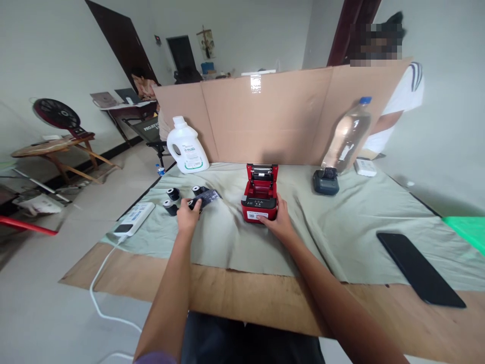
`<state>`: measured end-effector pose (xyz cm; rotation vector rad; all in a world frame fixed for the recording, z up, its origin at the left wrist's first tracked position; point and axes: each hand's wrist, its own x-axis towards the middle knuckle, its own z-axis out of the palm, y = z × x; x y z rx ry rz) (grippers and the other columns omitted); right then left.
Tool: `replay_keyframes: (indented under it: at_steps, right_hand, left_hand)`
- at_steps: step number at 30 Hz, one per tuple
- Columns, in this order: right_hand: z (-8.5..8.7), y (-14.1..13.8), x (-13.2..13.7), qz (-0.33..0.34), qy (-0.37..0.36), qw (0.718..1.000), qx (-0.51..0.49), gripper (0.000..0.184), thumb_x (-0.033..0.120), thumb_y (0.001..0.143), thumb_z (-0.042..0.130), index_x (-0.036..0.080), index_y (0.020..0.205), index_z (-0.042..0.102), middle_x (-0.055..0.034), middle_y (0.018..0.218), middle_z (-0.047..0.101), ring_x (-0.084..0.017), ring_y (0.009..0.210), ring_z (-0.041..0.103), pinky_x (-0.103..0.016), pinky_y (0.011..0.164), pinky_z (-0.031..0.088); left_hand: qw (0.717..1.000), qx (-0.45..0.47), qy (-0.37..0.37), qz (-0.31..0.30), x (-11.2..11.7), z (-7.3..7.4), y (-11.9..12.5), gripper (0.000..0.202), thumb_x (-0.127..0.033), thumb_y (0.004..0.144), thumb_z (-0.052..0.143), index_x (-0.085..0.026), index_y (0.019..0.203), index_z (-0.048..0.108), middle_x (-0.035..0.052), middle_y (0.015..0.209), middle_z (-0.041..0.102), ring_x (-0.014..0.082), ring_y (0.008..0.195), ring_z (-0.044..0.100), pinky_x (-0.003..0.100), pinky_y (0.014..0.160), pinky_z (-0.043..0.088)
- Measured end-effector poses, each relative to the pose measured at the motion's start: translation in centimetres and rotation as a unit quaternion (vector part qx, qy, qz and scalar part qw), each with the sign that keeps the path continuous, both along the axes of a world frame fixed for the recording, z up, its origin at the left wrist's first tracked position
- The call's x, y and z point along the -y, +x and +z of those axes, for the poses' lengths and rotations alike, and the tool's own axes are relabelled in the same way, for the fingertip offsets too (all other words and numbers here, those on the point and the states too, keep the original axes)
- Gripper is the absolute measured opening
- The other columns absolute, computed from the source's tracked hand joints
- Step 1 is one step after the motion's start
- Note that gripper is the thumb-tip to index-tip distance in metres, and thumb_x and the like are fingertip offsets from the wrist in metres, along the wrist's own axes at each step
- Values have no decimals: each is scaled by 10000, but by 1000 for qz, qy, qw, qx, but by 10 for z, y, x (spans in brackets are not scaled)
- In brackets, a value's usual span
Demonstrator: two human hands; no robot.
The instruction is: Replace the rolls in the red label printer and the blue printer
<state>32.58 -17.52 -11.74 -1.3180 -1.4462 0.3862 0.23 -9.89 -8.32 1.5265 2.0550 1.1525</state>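
Observation:
A small red label printer (259, 198) stands on the grey cloth (341, 227) with its lid flipped open. My right hand (278, 221) rests against its front right corner, fingers curled on the casing. My left hand (188, 215) is closed on a dark roll with a strip of dark wrapper (206, 198) trailing to the right. Two more black-wrapped rolls (173, 194) lie just left of that hand, and another roll (197, 190) lies behind it.
A white power strip (134, 218) with its cable lies at the cloth's left edge. Behind are a white detergent jug (187, 146), a dark blue printer (326, 182), a clear water bottle (348, 134) and a cardboard screen (265, 116). A black phone (419, 268) lies right. A person stands behind the screen.

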Motion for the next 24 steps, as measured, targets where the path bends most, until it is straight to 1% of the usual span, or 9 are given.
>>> replay_keyframes:
  at_steps: [3,6,9,12,15,17,19,20,24]
  right_hand:
    - [1,0,0,-2,-9,1000,-6,1075,479,671,836,249,1548,259,-134,1352,451,-348,1308,463,-548,1135,378]
    - [3,-1,1,0,-17,1000,-8,1069,466,674,832,235,1547,260,-137,1349,449,-343,1313,458,-541,1143,371]
    - [5,-1,3,3,-12,1000,-7,1038,453,679,833,244,1536,286,-129,1332,466,-335,1297,471,-538,1134,383]
    - [7,-1,5,11,-3,1000,-10,995,439,689,834,261,1522,319,-118,1332,479,-324,1293,474,-528,1127,397]
    - [7,-1,5,9,1,1000,-10,1002,438,687,838,268,1526,317,-114,1346,477,-325,1304,468,-529,1134,391]
    - [7,0,5,5,0,1000,-9,1026,445,676,847,272,1531,308,-115,1346,480,-333,1307,469,-537,1134,389]
    - [7,0,5,6,0,1000,-10,1044,457,672,852,274,1536,296,-118,1348,486,-339,1311,469,-536,1132,394]
    - [8,0,5,7,0,1000,-10,1050,464,672,852,273,1538,291,-120,1351,488,-339,1313,470,-532,1132,397]
    - [9,0,6,8,-8,1000,-9,1028,468,681,847,268,1528,300,-118,1372,477,-327,1327,461,-518,1145,388]
  left_hand:
    - [983,183,24,-22,-4,7,14,544,-641,800,624,-228,1112,457,17,767,603,176,543,608,266,487,419]
    - [948,308,47,-72,-7,22,33,549,-666,764,645,-247,1032,413,-23,794,544,108,528,563,203,440,342]
    - [932,336,61,-124,-9,45,55,544,-583,719,734,-253,996,400,-41,831,514,77,562,556,167,435,329]
    - [909,372,78,-168,-11,70,78,581,-515,696,795,-266,1007,372,-69,801,486,50,515,509,153,418,324]
    - [860,436,79,-253,-12,92,101,549,-529,708,802,-258,984,413,-69,786,503,34,493,493,135,395,288]
    - [819,467,66,-326,-12,102,114,516,-565,719,788,-244,984,483,-40,814,562,53,538,554,134,388,290]
    - [789,476,53,-385,-13,105,126,497,-578,730,778,-231,1006,554,-4,863,629,96,632,631,150,419,369]
    - [783,471,50,-404,-13,105,131,480,-572,741,773,-219,1007,584,11,877,653,119,685,659,164,454,423]
    - [785,439,20,-437,-17,93,150,376,-514,828,704,-166,966,674,59,855,708,191,817,703,233,586,541]
